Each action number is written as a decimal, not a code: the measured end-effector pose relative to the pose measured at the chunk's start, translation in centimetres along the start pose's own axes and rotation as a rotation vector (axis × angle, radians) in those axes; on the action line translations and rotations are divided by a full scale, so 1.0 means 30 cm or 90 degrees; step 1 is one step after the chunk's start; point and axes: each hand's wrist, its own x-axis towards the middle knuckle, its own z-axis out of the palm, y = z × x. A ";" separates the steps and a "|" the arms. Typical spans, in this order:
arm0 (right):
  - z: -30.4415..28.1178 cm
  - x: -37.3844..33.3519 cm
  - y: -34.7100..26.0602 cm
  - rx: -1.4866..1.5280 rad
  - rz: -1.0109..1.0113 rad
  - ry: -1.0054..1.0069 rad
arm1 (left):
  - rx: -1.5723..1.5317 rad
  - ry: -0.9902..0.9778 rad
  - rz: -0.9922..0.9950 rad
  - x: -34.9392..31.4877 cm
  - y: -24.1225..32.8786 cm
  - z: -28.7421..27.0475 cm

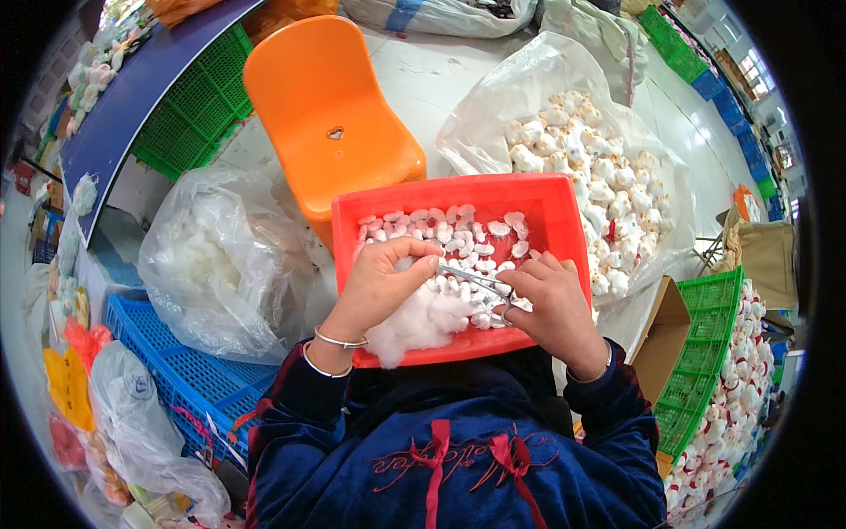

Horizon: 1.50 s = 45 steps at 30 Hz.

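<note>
Over a red plastic tub (458, 351), both my hands meet at a slim metal pair of forceps (476, 279). My right hand (557, 310) is closed round the handle end, with a finger at its ring. The forceps' tips point left to the closed thumb and fingers of my left hand (381, 280); whatever these pinch is too small to make out. A loose tuft of white stuffing (421, 319) lies under my left hand at the tub's near edge. Many small white bean-shaped pieces (460, 238) are spread on the tub's floor.
An orange chair (326, 106) stands beyond the tub. Left of it sits a clear bag of stuffing (211, 256), by a blue crate (189, 375). At the right are a large bag of small white plush pieces (608, 189), a cardboard box (663, 339) and a green crate (701, 353).
</note>
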 end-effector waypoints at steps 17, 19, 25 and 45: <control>-0.006 0.015 0.034 0.032 -0.032 0.027 | -0.210 0.031 -0.027 -0.015 0.023 0.017; -0.014 0.013 0.036 0.024 -0.019 -0.012 | -0.199 0.039 -0.021 -0.018 0.021 0.018; -0.017 0.010 0.034 0.057 -0.037 -0.033 | -0.089 0.047 0.050 -0.020 0.024 0.029; 0.027 -0.027 -0.002 0.145 0.037 -0.025 | -0.066 0.072 0.067 -0.023 -0.021 0.080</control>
